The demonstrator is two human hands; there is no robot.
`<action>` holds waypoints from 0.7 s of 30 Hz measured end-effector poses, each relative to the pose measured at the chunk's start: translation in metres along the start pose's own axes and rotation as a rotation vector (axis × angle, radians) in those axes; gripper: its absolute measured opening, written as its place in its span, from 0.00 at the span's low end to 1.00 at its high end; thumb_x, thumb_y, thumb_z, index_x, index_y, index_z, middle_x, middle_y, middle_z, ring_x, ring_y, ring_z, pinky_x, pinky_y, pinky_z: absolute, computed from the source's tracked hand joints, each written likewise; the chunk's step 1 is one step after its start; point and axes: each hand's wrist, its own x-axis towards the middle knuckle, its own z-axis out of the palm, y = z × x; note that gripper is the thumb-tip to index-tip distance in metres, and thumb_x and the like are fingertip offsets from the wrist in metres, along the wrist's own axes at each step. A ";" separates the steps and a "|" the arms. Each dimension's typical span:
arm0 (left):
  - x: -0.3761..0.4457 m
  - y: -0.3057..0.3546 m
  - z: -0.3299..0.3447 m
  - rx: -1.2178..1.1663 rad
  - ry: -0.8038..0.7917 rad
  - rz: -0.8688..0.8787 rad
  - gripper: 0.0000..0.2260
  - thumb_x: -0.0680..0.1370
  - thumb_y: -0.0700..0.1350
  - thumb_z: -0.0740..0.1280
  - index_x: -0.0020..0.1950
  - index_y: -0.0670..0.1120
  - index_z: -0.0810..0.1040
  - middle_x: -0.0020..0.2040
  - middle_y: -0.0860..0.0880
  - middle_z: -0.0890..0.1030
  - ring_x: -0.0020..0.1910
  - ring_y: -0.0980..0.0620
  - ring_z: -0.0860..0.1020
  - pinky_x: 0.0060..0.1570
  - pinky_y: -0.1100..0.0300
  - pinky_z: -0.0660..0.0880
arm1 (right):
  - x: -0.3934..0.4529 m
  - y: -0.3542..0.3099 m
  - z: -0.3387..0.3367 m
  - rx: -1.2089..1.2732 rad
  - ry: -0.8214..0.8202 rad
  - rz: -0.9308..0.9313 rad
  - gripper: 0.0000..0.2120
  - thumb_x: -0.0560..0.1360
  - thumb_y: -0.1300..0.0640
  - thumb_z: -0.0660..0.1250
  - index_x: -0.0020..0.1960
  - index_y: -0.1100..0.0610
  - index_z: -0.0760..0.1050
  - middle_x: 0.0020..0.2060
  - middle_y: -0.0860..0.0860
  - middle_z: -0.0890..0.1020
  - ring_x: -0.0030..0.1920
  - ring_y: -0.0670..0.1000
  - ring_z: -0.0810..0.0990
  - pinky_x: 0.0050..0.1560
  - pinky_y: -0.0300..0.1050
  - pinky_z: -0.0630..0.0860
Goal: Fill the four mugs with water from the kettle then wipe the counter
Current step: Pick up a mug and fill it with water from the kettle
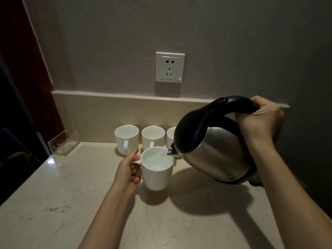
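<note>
My right hand (258, 119) grips the black handle of a steel kettle (213, 150), tilted with its spout over a white mug (157, 174). Water runs from the spout into this mug, which is nearly full. My left hand (128, 172) holds the mug by its handle, lifted a little above the counter (71, 203). Behind it, three more white mugs stand in a row by the backsplash: the left mug (126, 139), the middle mug (153, 137), and a right mug (170, 136) partly hidden by the kettle. The left two seem to hold liquid.
A clear acrylic holder (63, 142) sits at the counter's back left corner. A white wall socket (169, 67) is above the backsplash. The kettle's base (256, 180) shows partly under the kettle at the right. The counter's left edge drops off into a dark area.
</note>
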 end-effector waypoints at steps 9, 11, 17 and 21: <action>-0.002 0.004 0.002 0.007 0.006 0.002 0.12 0.71 0.37 0.58 0.30 0.46 0.59 0.16 0.55 0.60 0.14 0.57 0.55 0.17 0.70 0.51 | -0.006 0.036 0.015 0.273 0.019 0.175 0.04 0.63 0.56 0.67 0.31 0.55 0.75 0.28 0.50 0.71 0.34 0.47 0.69 0.34 0.46 0.67; -0.003 0.005 0.004 0.005 0.011 -0.004 0.12 0.72 0.38 0.58 0.30 0.46 0.59 0.15 0.55 0.60 0.14 0.57 0.55 0.17 0.70 0.51 | -0.009 0.042 0.019 0.373 0.042 0.257 0.07 0.62 0.57 0.65 0.27 0.52 0.70 0.27 0.47 0.68 0.34 0.46 0.67 0.34 0.46 0.64; -0.003 0.007 0.007 -0.037 0.013 -0.011 0.13 0.72 0.38 0.58 0.30 0.47 0.58 0.15 0.55 0.57 0.13 0.57 0.53 0.18 0.70 0.48 | -0.022 0.059 0.023 0.645 0.149 0.475 0.14 0.67 0.69 0.65 0.30 0.52 0.71 0.30 0.49 0.71 0.35 0.46 0.69 0.35 0.44 0.65; -0.004 0.009 0.008 -0.060 0.008 -0.012 0.12 0.72 0.38 0.57 0.30 0.47 0.58 0.16 0.55 0.58 0.13 0.57 0.53 0.18 0.70 0.48 | -0.031 0.072 0.022 0.840 0.251 0.602 0.15 0.68 0.71 0.63 0.31 0.53 0.73 0.24 0.42 0.75 0.28 0.41 0.72 0.30 0.38 0.68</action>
